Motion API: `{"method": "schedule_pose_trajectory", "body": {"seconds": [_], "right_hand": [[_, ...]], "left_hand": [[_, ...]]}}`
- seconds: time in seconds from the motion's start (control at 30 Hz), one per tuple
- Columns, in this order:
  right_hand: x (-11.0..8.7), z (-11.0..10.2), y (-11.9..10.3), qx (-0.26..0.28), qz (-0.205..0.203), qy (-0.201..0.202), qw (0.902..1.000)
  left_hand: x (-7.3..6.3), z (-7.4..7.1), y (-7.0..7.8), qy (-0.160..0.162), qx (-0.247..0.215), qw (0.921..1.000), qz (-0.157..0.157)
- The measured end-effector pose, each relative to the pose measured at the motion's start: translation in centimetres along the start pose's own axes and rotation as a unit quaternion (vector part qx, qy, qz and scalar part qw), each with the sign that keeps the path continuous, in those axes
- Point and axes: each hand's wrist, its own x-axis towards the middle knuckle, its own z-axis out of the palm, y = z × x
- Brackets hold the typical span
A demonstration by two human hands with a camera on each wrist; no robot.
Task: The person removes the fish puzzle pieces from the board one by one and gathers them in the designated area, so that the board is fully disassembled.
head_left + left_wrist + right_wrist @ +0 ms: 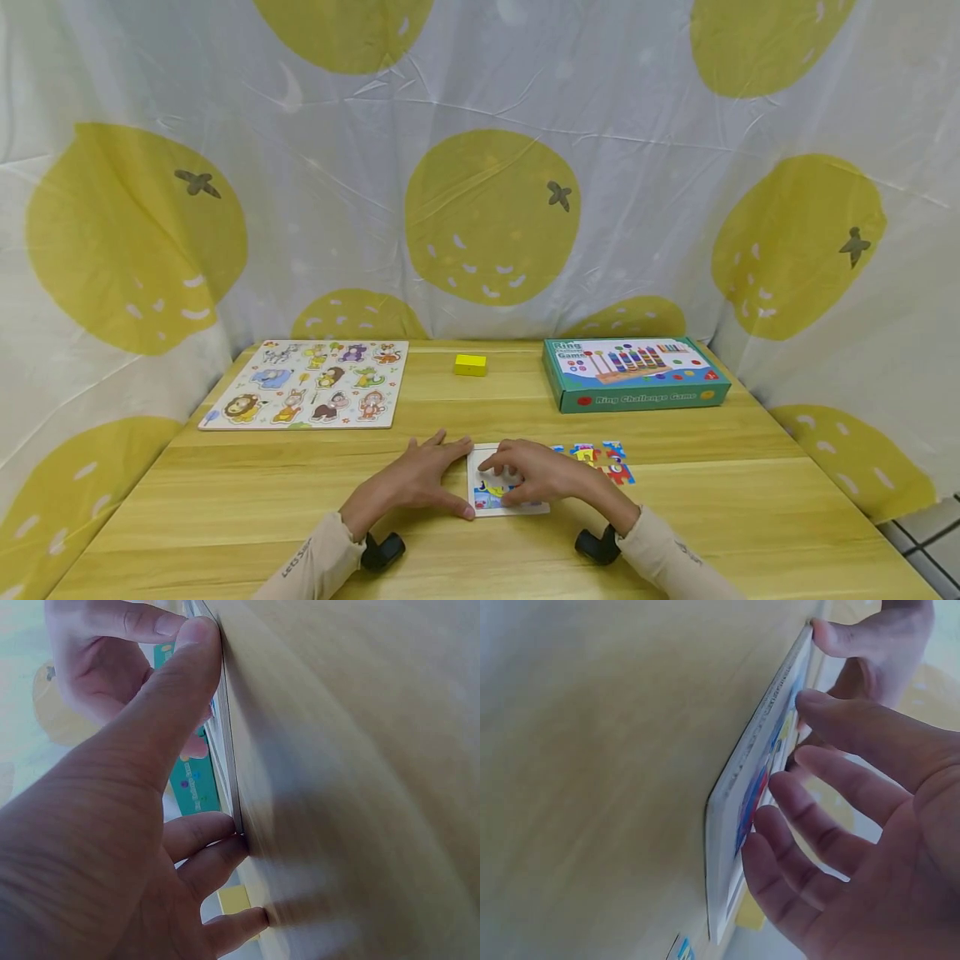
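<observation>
A small jigsaw tray (513, 511) with a white rim lies flat on the wooden table, colourful picture pieces (486, 502) in its lower part. Along its left edge my left hand (416, 479) is spread wide, the thumb at the near corner and fingertips at the far one. Over the tray is my right hand (536, 471), its fingers slightly bent and fingertips on the picture surface. In the right wrist view the fingertips meet the picture inside the rim (718, 855); no piece shows between them. The right hand hides much of the tray.
Loose jigsaw pieces (618, 471) lie just right of the tray. Farther back are an animal puzzle board (300, 400) on the left, a yellow block (470, 365) in the middle and a green Ring Challenge Game box (641, 400) on the right. A lemon-print curtain (495, 100) hangs behind.
</observation>
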Motion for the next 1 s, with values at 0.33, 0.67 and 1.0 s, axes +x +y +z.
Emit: {"method": "schedule_pose_trajectory", "body": {"seconds": [0.33,0.67,1.0], "right_hand": [[0.36,0.06,-0.15,-0.001,-0.009,-0.002,1.0000],[0.46,0.23,-0.06,0.008,-0.015,-0.001,0.9999],[0.49,0.34,-0.11,0.011,-0.008,-0.001,0.9999]], "left_hand": [[-0.02,-0.04,0.07,0.001,0.000,1.0000,0.003],[-0.03,-0.03,0.00,0.000,0.001,1.0000,0.006],[-0.04,-0.03,0.01,0.003,0.003,1.0000,0.007]]}}
